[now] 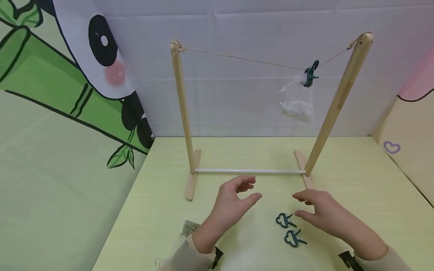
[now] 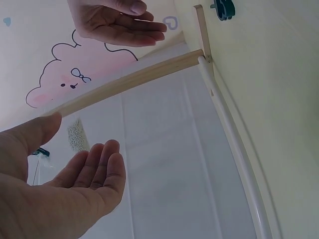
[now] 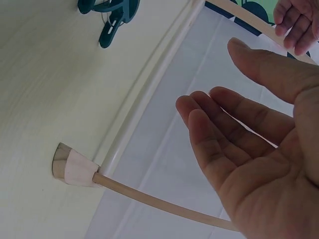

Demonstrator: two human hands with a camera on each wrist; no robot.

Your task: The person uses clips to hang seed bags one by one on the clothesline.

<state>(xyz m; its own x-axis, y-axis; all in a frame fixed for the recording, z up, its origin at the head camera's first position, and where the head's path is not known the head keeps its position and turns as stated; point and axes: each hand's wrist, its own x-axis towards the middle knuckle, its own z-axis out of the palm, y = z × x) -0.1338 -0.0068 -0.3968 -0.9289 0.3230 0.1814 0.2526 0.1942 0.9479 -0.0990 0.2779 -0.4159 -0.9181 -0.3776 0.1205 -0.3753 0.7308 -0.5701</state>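
Observation:
My left hand point(image 1: 232, 203) hovers over the table in front of the frame, fingers loosely bent, holding nothing. To its right my right hand point(image 1: 325, 210) is also bare, thumb and fingers apart, close to two dark green clips point(image 1: 285, 220) lying on the table. A string point(image 1: 237, 57) runs between two wooden posts and sags toward the right. From it a dark green clip point(image 1: 310, 74) hangs a clear plastic bag of small white beads point(image 1: 300, 109). Another bag with greyish-green grains point(image 1: 190, 228) lies on the table, partly hidden behind my left forearm.
The left wooden post point(image 1: 183, 109) and the right wooden post point(image 1: 339, 103) stand on flat wooden feet. A white rod point(image 1: 251, 171) joins them low down. Behind stands a pale fabric backdrop point(image 1: 237, 109); a cartoon-printed panel point(image 1: 68, 169) is at left.

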